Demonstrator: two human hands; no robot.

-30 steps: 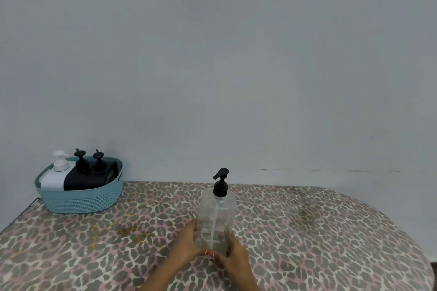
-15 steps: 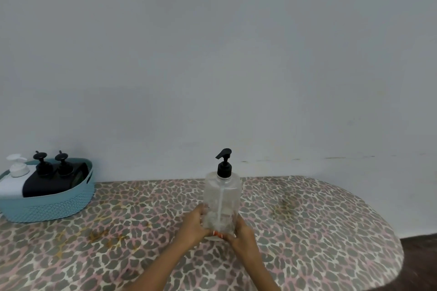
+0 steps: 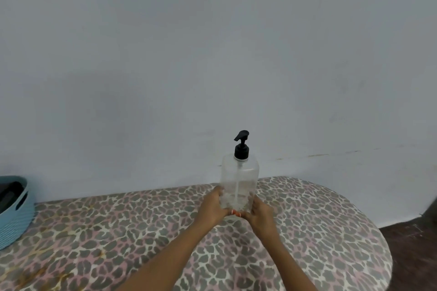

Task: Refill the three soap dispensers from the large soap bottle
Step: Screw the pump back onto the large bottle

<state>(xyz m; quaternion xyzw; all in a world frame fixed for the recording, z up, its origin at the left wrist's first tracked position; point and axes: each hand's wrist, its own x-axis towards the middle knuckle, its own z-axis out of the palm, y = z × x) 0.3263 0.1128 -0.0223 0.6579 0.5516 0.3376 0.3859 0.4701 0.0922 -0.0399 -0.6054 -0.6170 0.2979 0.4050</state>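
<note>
On the table (image 3: 118, 231), left hand (image 3: 211, 207) and right hand (image 3: 260, 216) clamped round the clear bottle (image 3: 240, 177); basket (image 3: 14, 217) cropped at left.

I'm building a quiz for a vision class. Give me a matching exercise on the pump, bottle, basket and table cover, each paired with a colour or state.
Things:
1 pump
2 bottle
3 basket
4 table cover

Descriptions:
A light blue
B leopard print
C black
D clear, held by left hand and right hand

Pairs: 1-C; 2-D; 3-A; 4-B
</note>
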